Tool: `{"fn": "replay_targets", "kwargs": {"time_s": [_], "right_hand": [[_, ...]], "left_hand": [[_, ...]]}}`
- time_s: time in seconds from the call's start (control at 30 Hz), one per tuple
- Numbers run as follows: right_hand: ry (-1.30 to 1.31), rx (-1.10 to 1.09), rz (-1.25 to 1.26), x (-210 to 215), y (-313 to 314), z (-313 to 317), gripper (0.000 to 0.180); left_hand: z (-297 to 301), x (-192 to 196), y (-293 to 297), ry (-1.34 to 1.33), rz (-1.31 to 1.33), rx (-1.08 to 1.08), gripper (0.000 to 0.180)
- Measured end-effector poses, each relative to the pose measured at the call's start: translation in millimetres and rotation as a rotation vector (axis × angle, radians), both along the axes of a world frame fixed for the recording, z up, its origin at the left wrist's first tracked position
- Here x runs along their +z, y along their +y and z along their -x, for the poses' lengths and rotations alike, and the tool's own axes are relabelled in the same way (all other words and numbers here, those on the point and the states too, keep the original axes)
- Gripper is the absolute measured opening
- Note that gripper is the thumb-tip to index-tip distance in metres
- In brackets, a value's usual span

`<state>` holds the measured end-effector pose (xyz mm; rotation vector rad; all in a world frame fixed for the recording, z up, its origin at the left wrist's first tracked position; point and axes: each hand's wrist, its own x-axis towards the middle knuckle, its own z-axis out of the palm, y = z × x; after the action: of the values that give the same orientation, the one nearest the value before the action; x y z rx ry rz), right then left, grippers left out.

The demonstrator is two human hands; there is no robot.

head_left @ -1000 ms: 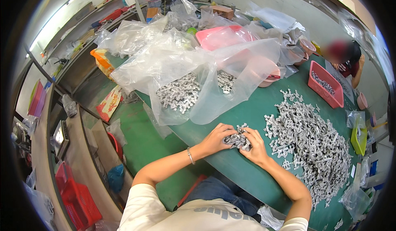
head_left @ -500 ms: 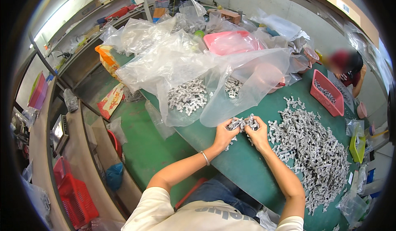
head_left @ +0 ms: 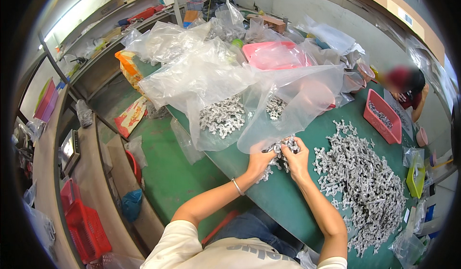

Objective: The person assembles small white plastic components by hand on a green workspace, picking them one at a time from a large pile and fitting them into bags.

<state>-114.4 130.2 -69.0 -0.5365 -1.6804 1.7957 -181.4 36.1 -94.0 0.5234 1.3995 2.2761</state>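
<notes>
Both hands are together over the near edge of the green table (head_left: 249, 173). My left hand (head_left: 261, 161) is closed round some small curved grey metal parts (head_left: 269, 172), a few of which hang or lie just below it. Fingers curled, my right hand (head_left: 297, 157) grips more of the same parts right beside it. A large heap of these parts (head_left: 370, 187) spreads over the table to the right of my hands. Ahead, more of them (head_left: 222, 117) lie under and in a clear plastic bag (head_left: 293, 122), whose near edge reaches my left hand.
Clear plastic bags (head_left: 192, 72) cover the far table around a pink tray (head_left: 269, 50). At the right stand a pink basket (head_left: 384, 117) with parts and a yellow-green basket (head_left: 416, 175). Another person (head_left: 408, 86) sits at the far right. Red baskets (head_left: 86, 230) are on the left.
My hands stay together and have shifted slightly; the left now sits nearer the bag's edge. More parts show below the left hand. The whole view has tilted a little.
</notes>
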Motion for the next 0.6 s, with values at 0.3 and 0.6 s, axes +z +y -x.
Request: {"fn": "replay_targets", "kwargs": {"time_s": [0.3, 0.6], "right_hand": [[0.053, 0.177, -0.052, 10, -41, 56, 0.029], [0.003, 0.269, 0.353, 15, -81, 180, 0.035]], "left_hand": [[28, 0, -44, -0.094, -0.033, 0.262, 0.021], [104, 41, -67, -0.296, -0.197, 0.529, 0.015]]}}
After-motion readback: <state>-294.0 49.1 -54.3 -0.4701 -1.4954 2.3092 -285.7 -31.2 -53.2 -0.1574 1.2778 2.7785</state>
